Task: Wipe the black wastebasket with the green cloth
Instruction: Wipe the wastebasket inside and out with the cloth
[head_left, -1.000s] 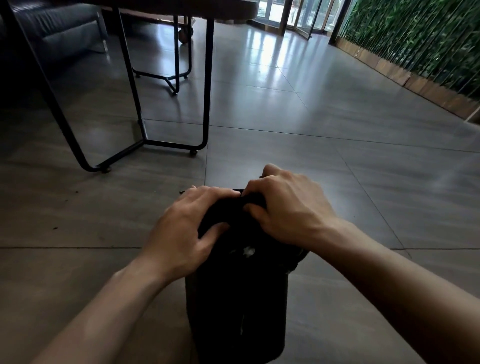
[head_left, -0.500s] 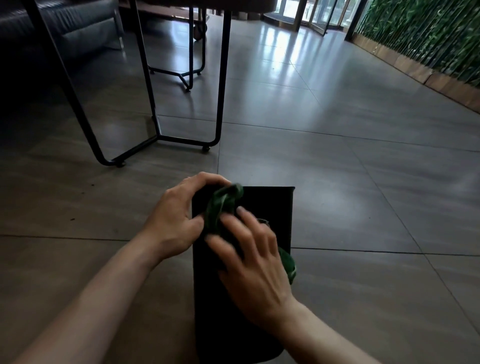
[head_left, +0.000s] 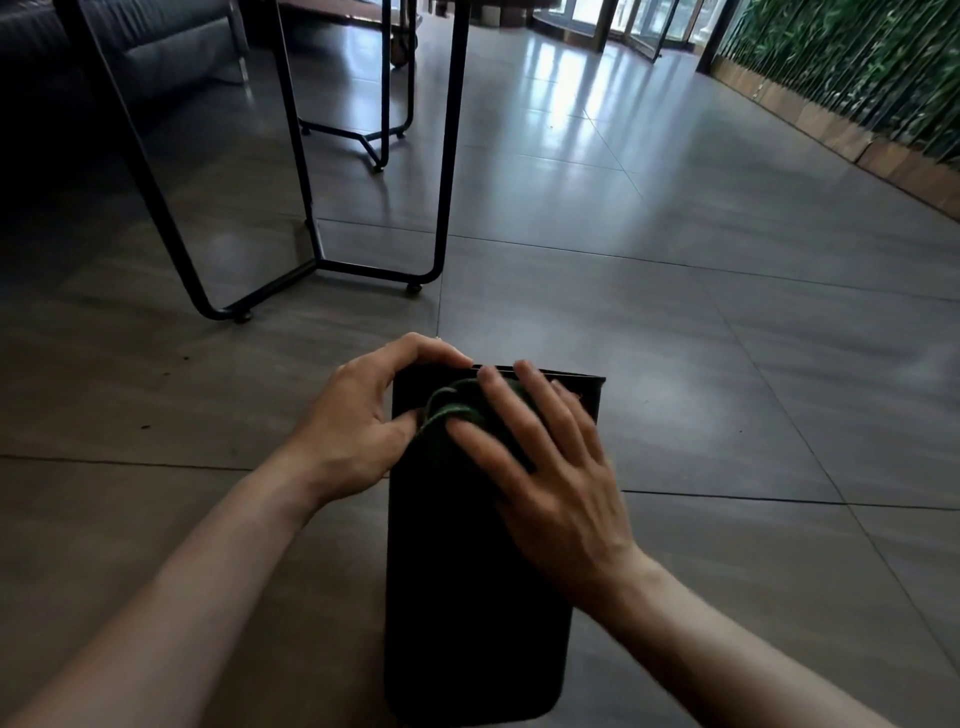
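Black plastic fills the lower middle of the view: the bin (head_left: 467, 597) lies on the tiled floor (head_left: 727, 389) with one broad side up and its far edge pointing away from the person. The cloth (head_left: 457, 402), dark green and bunched, sits on that upper side near the far edge. The right hand (head_left: 545, 467) lies flat on it, fingers spread, pressing it to the plastic without closing round it. The left hand (head_left: 363, 415) curls over the bin's far left corner, gripping the edge with the thumb on the top face, steadying it. A second ago both hands were clenched together over the bin's top and no green showed at all; half a second ago the cloth had come out, with the right hand lower down the face. Now that hand has slid up toward the far edge, carrying the cloth along, which suggests wiping strokes are under way on this face. How much of the cloth lies under the palm is hard to tell in the dim light. A table frame (head_left: 447, 156) stands well beyond, apart from the work.
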